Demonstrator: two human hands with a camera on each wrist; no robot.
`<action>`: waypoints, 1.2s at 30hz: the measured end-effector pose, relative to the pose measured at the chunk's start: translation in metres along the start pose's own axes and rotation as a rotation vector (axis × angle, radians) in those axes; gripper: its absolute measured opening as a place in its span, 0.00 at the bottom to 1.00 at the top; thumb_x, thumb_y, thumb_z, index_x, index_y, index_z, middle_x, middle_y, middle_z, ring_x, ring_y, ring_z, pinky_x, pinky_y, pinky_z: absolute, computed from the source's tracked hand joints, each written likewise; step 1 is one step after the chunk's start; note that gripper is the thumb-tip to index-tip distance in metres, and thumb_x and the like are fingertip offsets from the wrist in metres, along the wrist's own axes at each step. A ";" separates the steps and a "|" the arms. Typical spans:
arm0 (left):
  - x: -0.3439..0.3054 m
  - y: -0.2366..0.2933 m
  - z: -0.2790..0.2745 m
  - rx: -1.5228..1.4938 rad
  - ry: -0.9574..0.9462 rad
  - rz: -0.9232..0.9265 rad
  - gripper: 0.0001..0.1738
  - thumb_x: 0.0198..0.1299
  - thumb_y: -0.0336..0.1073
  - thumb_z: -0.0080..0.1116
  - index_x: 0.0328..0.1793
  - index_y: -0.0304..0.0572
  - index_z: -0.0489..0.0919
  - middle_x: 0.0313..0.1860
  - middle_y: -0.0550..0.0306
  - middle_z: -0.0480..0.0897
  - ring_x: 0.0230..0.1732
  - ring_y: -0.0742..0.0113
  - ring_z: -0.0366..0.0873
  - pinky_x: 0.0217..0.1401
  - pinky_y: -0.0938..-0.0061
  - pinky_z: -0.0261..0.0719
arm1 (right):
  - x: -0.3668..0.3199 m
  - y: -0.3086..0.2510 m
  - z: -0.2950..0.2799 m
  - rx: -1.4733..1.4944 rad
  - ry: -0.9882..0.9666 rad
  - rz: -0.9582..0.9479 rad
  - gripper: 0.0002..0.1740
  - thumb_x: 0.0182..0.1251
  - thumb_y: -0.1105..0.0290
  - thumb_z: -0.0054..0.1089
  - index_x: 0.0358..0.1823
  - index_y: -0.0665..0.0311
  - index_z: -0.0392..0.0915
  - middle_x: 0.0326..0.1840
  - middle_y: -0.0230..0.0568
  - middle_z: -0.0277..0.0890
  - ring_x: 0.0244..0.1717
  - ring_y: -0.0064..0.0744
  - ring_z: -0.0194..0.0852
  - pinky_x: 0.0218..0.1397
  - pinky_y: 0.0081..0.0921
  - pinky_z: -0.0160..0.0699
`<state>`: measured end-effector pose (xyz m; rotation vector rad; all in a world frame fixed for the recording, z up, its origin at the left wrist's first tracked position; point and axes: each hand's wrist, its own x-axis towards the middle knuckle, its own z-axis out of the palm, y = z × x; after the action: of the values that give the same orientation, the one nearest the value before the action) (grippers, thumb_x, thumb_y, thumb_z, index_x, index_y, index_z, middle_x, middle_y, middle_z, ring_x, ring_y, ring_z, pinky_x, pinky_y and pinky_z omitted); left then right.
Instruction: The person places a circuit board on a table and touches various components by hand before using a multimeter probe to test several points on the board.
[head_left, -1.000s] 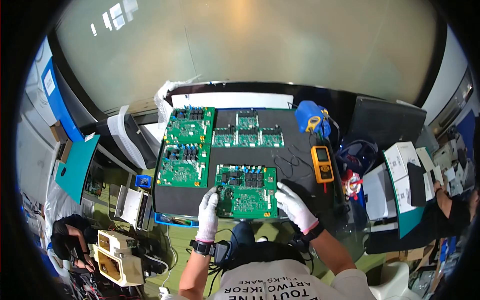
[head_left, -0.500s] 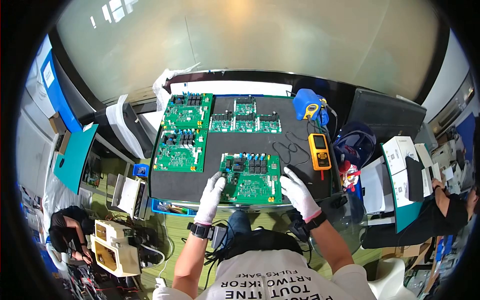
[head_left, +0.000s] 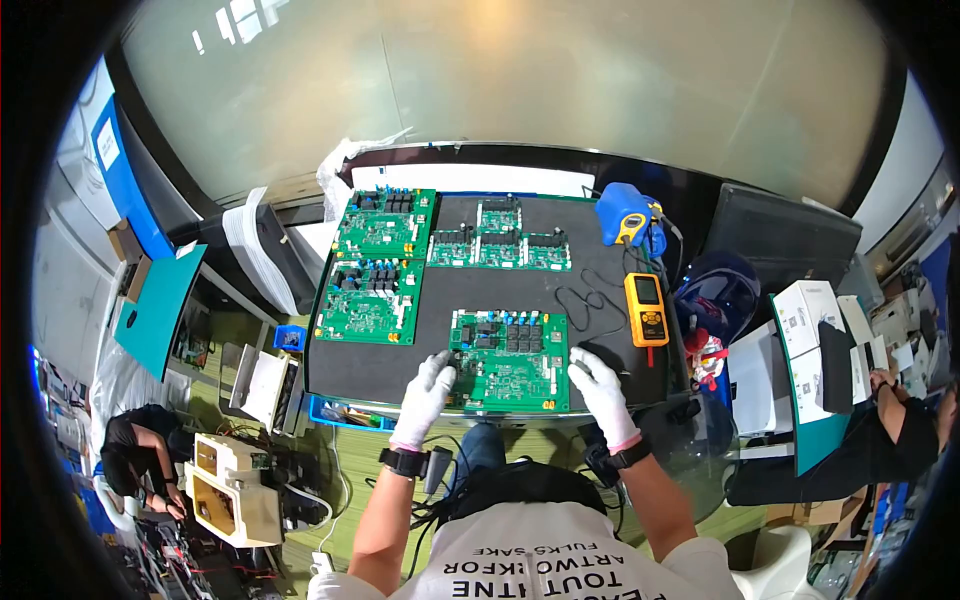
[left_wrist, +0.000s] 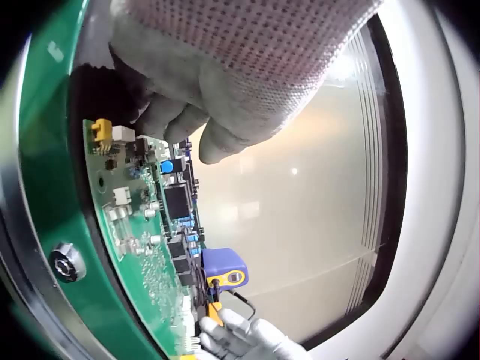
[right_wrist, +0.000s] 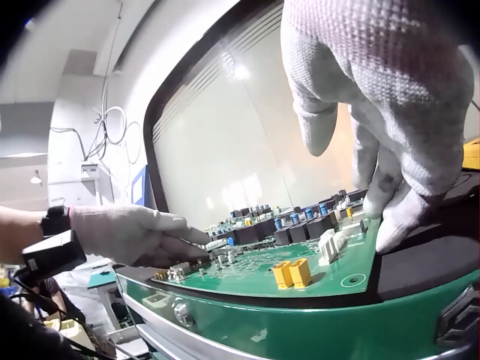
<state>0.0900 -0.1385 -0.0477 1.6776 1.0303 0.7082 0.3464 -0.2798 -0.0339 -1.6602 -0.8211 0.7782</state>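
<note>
A large green circuit board (head_left: 508,362) lies flat on the dark mat at the table's front edge. My gloved left hand (head_left: 427,392) is at its left edge, fingers loosely bent; in the left wrist view the fingertips hang by the board's (left_wrist: 135,225) corner. On the opposite side my gloved right hand (head_left: 602,392) has relaxed fingers, and in the right wrist view its lower fingertips touch the mat and the board's (right_wrist: 300,262) edge. Neither hand grips the board. Black relays and blue parts line its far half.
Two large boards (head_left: 367,302) lie at the left, several small boards (head_left: 500,250) at the back. An orange meter (head_left: 647,310) with a black cable and a blue device (head_left: 622,213) stand at the right. A blue tray (head_left: 345,413) hangs at the front left.
The board has slid a little to the right along the table's front, with both hands staying beside it. The head view has also shifted.
</note>
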 end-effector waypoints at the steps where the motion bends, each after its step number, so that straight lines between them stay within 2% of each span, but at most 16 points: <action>1: -0.001 0.016 -0.006 -0.146 -0.041 -0.110 0.24 0.63 0.40 0.50 0.62 0.34 0.68 0.58 0.44 0.74 0.61 0.63 0.69 0.63 0.73 0.63 | -0.002 0.000 -0.004 -0.058 0.077 -0.085 0.22 0.59 0.70 0.59 0.55 0.68 0.72 0.50 0.47 0.76 0.50 0.30 0.74 0.54 0.24 0.70; 3: 0.003 0.021 -0.010 -0.274 -0.017 -0.144 0.23 0.64 0.36 0.48 0.63 0.31 0.67 0.58 0.49 0.74 0.59 0.68 0.69 0.62 0.76 0.63 | -0.001 0.000 -0.015 -0.207 0.226 -0.226 0.18 0.57 0.73 0.60 0.50 0.67 0.75 0.49 0.47 0.75 0.50 0.39 0.73 0.53 0.29 0.71; 5: 0.011 0.020 -0.011 -0.281 -0.019 -0.137 0.23 0.64 0.34 0.47 0.64 0.31 0.66 0.59 0.48 0.73 0.60 0.66 0.68 0.64 0.75 0.62 | 0.000 -0.001 -0.028 -0.487 0.316 -0.248 0.18 0.53 0.73 0.61 0.47 0.65 0.76 0.49 0.46 0.74 0.52 0.42 0.70 0.56 0.33 0.69; 6: 0.016 0.019 -0.009 -0.267 -0.029 -0.079 0.24 0.64 0.34 0.47 0.64 0.30 0.65 0.60 0.47 0.72 0.62 0.66 0.67 0.65 0.75 0.61 | 0.001 0.004 -0.035 -0.636 0.339 -0.350 0.18 0.49 0.71 0.64 0.45 0.62 0.77 0.48 0.43 0.73 0.53 0.43 0.68 0.56 0.36 0.68; 7: 0.021 0.016 -0.008 -0.252 -0.039 -0.021 0.24 0.64 0.34 0.47 0.64 0.30 0.65 0.61 0.47 0.71 0.63 0.66 0.66 0.66 0.75 0.60 | 0.001 0.009 -0.040 -0.636 0.341 -0.350 0.18 0.49 0.71 0.64 0.45 0.62 0.77 0.48 0.43 0.73 0.53 0.43 0.68 0.56 0.36 0.68; 9: 0.035 0.007 -0.007 -0.243 -0.084 0.020 0.25 0.63 0.34 0.49 0.65 0.33 0.65 0.63 0.46 0.69 0.66 0.60 0.63 0.68 0.72 0.58 | 0.001 0.015 -0.048 -0.898 0.288 -0.299 0.19 0.47 0.68 0.67 0.44 0.61 0.78 0.46 0.41 0.73 0.52 0.41 0.68 0.54 0.36 0.69; 10: 0.042 0.007 -0.007 -0.010 -0.109 0.141 0.25 0.62 0.35 0.50 0.65 0.36 0.65 0.64 0.46 0.68 0.67 0.58 0.62 0.68 0.71 0.57 | 0.000 0.015 -0.051 -0.942 0.266 -0.292 0.19 0.46 0.65 0.67 0.43 0.59 0.79 0.43 0.38 0.73 0.49 0.40 0.68 0.52 0.36 0.69; 11: 0.048 0.007 -0.008 0.224 -0.133 0.262 0.26 0.61 0.35 0.51 0.66 0.39 0.66 0.65 0.45 0.67 0.68 0.55 0.60 0.69 0.69 0.56 | -0.001 0.016 -0.051 -0.942 0.267 -0.293 0.19 0.46 0.65 0.67 0.43 0.59 0.79 0.43 0.38 0.73 0.49 0.40 0.68 0.52 0.36 0.69; 13: 0.058 0.009 -0.006 0.258 -0.138 0.270 0.27 0.59 0.39 0.55 0.65 0.45 0.67 0.67 0.45 0.64 0.70 0.51 0.57 0.70 0.68 0.54 | -0.003 0.016 -0.051 -0.989 0.216 -0.254 0.18 0.45 0.67 0.68 0.41 0.59 0.80 0.38 0.38 0.74 0.44 0.41 0.71 0.48 0.35 0.71; 15: 0.065 0.011 -0.004 0.337 -0.173 0.293 0.27 0.57 0.41 0.57 0.63 0.44 0.69 0.64 0.45 0.69 0.67 0.52 0.61 0.70 0.65 0.54 | 0.000 0.020 -0.052 -0.993 0.240 -0.296 0.16 0.46 0.66 0.67 0.39 0.58 0.81 0.36 0.37 0.73 0.43 0.40 0.71 0.46 0.36 0.71; 17: 0.069 0.010 -0.004 0.329 -0.188 0.264 0.27 0.56 0.41 0.58 0.62 0.43 0.70 0.60 0.45 0.71 0.65 0.51 0.64 0.70 0.64 0.55 | 0.002 0.024 -0.054 -0.977 0.225 -0.227 0.15 0.47 0.64 0.66 0.38 0.56 0.81 0.37 0.34 0.73 0.45 0.38 0.70 0.48 0.34 0.69; 21: 0.064 0.021 0.000 0.381 -0.133 0.248 0.26 0.53 0.40 0.61 0.59 0.43 0.72 0.52 0.43 0.77 0.58 0.49 0.71 0.70 0.59 0.55 | 0.001 0.024 -0.053 -0.970 0.227 -0.260 0.13 0.47 0.66 0.66 0.37 0.57 0.81 0.36 0.35 0.73 0.43 0.38 0.71 0.46 0.35 0.70; 24: 0.062 0.019 0.001 0.358 -0.116 0.231 0.26 0.53 0.40 0.61 0.59 0.43 0.73 0.54 0.44 0.76 0.60 0.47 0.70 0.70 0.60 0.55 | 0.002 0.025 -0.052 -0.929 0.249 -0.310 0.12 0.48 0.67 0.65 0.37 0.57 0.81 0.35 0.35 0.73 0.41 0.39 0.71 0.44 0.35 0.71; 29: 0.060 0.014 0.002 0.300 -0.128 0.224 0.26 0.54 0.38 0.59 0.60 0.45 0.72 0.56 0.44 0.75 0.64 0.48 0.65 0.72 0.61 0.52 | 0.001 0.021 -0.051 -0.947 0.250 -0.247 0.12 0.49 0.70 0.64 0.38 0.58 0.80 0.37 0.36 0.73 0.43 0.39 0.70 0.47 0.34 0.70; 30: 0.061 0.013 0.002 0.287 -0.137 0.223 0.26 0.54 0.38 0.59 0.60 0.45 0.72 0.56 0.45 0.75 0.64 0.48 0.65 0.72 0.61 0.52 | 0.003 0.023 -0.051 -0.946 0.276 -0.312 0.11 0.47 0.70 0.66 0.35 0.56 0.80 0.34 0.36 0.73 0.41 0.39 0.71 0.43 0.34 0.71; 36: 0.059 0.012 0.004 0.282 -0.112 0.217 0.24 0.55 0.36 0.59 0.60 0.45 0.71 0.57 0.47 0.75 0.64 0.49 0.66 0.72 0.63 0.52 | 0.004 0.024 -0.055 -0.908 0.228 -0.284 0.12 0.47 0.71 0.65 0.37 0.56 0.80 0.36 0.36 0.73 0.42 0.40 0.70 0.46 0.34 0.71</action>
<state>0.1243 -0.0900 -0.0386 2.0724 0.9090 0.6198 0.3969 -0.3097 -0.0457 -2.2798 -1.3153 -0.0307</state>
